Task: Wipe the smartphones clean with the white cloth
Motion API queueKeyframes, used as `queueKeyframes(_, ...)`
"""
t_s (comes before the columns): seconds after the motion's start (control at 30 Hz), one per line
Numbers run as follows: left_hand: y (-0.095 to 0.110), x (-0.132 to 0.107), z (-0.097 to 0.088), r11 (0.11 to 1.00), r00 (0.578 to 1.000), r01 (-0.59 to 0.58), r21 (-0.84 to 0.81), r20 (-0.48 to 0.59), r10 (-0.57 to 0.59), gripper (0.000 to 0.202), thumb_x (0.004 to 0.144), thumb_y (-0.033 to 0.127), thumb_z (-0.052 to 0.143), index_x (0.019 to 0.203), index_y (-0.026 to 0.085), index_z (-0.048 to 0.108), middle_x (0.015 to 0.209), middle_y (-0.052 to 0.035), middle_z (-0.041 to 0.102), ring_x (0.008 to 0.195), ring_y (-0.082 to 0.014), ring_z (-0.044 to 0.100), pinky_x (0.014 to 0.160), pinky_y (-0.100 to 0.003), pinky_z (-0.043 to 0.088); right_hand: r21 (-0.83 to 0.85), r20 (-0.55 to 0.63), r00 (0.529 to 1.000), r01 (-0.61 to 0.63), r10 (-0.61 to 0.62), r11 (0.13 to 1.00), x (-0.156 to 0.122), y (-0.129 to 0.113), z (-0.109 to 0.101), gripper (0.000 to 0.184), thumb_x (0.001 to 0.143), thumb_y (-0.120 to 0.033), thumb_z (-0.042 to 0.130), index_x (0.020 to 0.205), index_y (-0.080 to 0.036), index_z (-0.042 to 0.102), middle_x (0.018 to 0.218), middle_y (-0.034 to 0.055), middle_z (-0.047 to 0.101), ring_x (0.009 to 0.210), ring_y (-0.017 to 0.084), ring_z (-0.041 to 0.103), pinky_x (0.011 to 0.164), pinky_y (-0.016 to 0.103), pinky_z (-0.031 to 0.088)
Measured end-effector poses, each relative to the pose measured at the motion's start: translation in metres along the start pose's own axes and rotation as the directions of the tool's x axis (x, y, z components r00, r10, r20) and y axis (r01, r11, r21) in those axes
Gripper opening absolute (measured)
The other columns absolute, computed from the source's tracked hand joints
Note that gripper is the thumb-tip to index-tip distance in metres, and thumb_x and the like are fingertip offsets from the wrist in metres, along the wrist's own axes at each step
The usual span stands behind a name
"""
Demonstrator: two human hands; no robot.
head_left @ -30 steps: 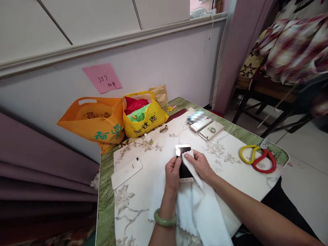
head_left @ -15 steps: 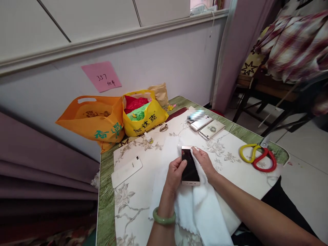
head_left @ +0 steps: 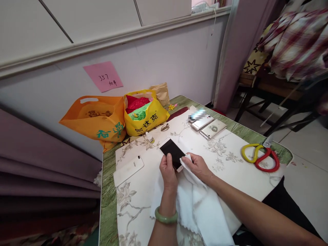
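Note:
A smartphone (head_left: 172, 151) with a dark screen and pale frame is held above the table, tilted toward the upper left. My left hand (head_left: 168, 171) grips its lower left side, the thumb lying on the screen's edge. A white cloth (head_left: 205, 208) hangs from my right hand (head_left: 197, 166), which pinches a fold of it against the phone's lower right edge. The rest of the cloth drapes over the table's front edge. On my left wrist is a green bangle (head_left: 166, 216).
A white phone (head_left: 128, 171) lies face down at left. Two more phones (head_left: 214, 128) lie at the back right, near a blurred-out item. Large scissors (head_left: 261, 155) with yellow and red handles rest at right. Orange (head_left: 102, 116) and yellow bags (head_left: 146, 119), a small bottle (head_left: 149, 137) and glasses (head_left: 165, 127) stand behind.
The phone has turned from upright to slanting up-left. My right hand with the cloth has moved from the phone's top right side down to its lower right end.

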State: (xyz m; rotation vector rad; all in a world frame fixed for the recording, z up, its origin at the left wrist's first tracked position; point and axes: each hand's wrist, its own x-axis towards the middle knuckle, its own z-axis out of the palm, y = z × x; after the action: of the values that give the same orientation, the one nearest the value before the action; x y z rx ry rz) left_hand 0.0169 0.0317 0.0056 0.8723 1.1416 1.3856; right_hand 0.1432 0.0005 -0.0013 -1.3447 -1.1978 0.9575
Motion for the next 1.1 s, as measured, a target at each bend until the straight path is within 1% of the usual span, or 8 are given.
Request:
queueKeyframes(0.07, 0.001, -0.004, 0.001, 0.996, 0.987, 0.091, -0.019, 0.133, -0.087, 0.033, 0.075, 0.048, 0.071, 0.079, 0.017, 0.060, 0.057, 0.0056, 0.055, 0.047, -0.0068, 0.044, 0.046, -0.020, 0.034, 0.175, -0.068, 0.996, -0.050, 0.063, 0.983, 0.002, 0.002, -0.002, 0.045, 0.083, -0.064, 0.057, 0.070, -0.021, 0.055, 0.061, -0.0030, 0.054, 0.059, 0.013, 0.046, 0.058, 0.026, 0.039)
queueKeyframes(0.17, 0.003, -0.009, 0.001, 0.981, 0.921, 0.188, 0.039, 0.341, -0.190, 0.030, 0.073, 0.041, 0.075, 0.072, 0.016, 0.059, 0.048, 0.0056, 0.050, 0.039, -0.0067, 0.041, 0.039, -0.021, 0.028, 0.405, -0.133, 0.973, -0.118, 0.186, 0.907, 0.005, 0.004, -0.008, 0.046, 0.078, -0.066, 0.063, 0.076, -0.020, 0.057, 0.064, -0.0014, 0.061, 0.058, 0.015, 0.051, 0.057, 0.028, 0.043)
queueKeyframes(0.23, 0.004, -0.011, 0.000, 0.971, 0.884, 0.229, 0.074, 0.402, -0.239, 0.030, 0.072, 0.040, 0.076, 0.072, 0.016, 0.060, 0.048, 0.0042, 0.052, 0.039, -0.0075, 0.043, 0.038, -0.021, 0.029, 0.473, -0.131, 0.965, -0.141, 0.228, 0.870, 0.006, 0.004, -0.011, 0.047, 0.075, -0.066, 0.067, 0.076, -0.021, 0.057, 0.063, -0.0011, 0.062, 0.056, 0.016, 0.053, 0.055, 0.029, 0.044)
queueKeyframes(0.37, 0.005, -0.012, 0.002, 0.966, 0.899, 0.254, 0.059, 0.354, -0.258, 0.033, 0.072, 0.045, 0.074, 0.074, 0.015, 0.060, 0.048, 0.0026, 0.055, 0.037, -0.0084, 0.045, 0.034, -0.021, 0.029, 0.446, -0.128, 0.966, -0.147, 0.226, 0.883, 0.006, 0.003, -0.011, 0.048, 0.073, -0.068, 0.067, 0.077, -0.021, 0.059, 0.064, 0.0003, 0.065, 0.058, 0.018, 0.057, 0.055, 0.031, 0.046)
queueKeyframes(0.6, 0.006, -0.009, 0.007, 0.986, 0.972, 0.154, -0.070, 0.190, -0.139, 0.034, 0.074, 0.046, 0.072, 0.078, 0.014, 0.062, 0.055, 0.0012, 0.060, 0.044, -0.0088, 0.052, 0.039, -0.020, 0.037, 0.337, -0.016, 0.985, -0.156, 0.172, 0.928, 0.001, -0.004, 0.001, 0.047, 0.070, -0.069, 0.069, 0.071, -0.022, 0.063, 0.060, 0.0014, 0.065, 0.060, 0.021, 0.060, 0.054, 0.031, 0.046)
queueKeyframes(0.87, 0.004, -0.011, 0.000, 0.949, 0.891, 0.305, 0.080, 0.327, -0.314, 0.033, 0.072, 0.041, 0.075, 0.064, 0.013, 0.059, 0.049, 0.0017, 0.055, 0.039, -0.0062, 0.044, 0.037, -0.020, 0.029, 0.434, -0.132, 0.966, -0.144, 0.221, 0.889, 0.002, -0.006, -0.008, 0.050, 0.076, -0.071, 0.060, 0.080, -0.021, 0.062, 0.065, 0.0023, 0.066, 0.063, 0.021, 0.061, 0.056, 0.032, 0.047)
queueKeyframes(0.97, 0.005, -0.011, 0.003, 0.952, 0.910, 0.300, 0.051, 0.284, -0.302, 0.033, 0.069, 0.043, 0.077, 0.069, 0.013, 0.062, 0.052, 0.0006, 0.059, 0.039, -0.0073, 0.046, 0.037, -0.020, 0.030, 0.428, -0.172, 0.960, -0.128, 0.219, 0.895, 0.004, -0.003, -0.008, 0.048, 0.074, -0.069, 0.065, 0.078, -0.021, 0.061, 0.067, 0.0020, 0.067, 0.064, 0.021, 0.061, 0.058, 0.031, 0.048)
queueKeyframes(1.1, 0.004, -0.009, 0.005, 0.975, 0.958, 0.220, -0.035, 0.195, -0.209, 0.034, 0.072, 0.045, 0.075, 0.075, 0.013, 0.064, 0.058, -0.0007, 0.063, 0.045, -0.0091, 0.053, 0.040, -0.021, 0.036, 0.395, -0.070, 0.976, -0.165, 0.208, 0.904, 0.003, -0.004, -0.001, 0.046, 0.067, -0.067, 0.072, 0.075, -0.023, 0.060, 0.062, 0.0008, 0.065, 0.061, 0.021, 0.060, 0.054, 0.031, 0.047)
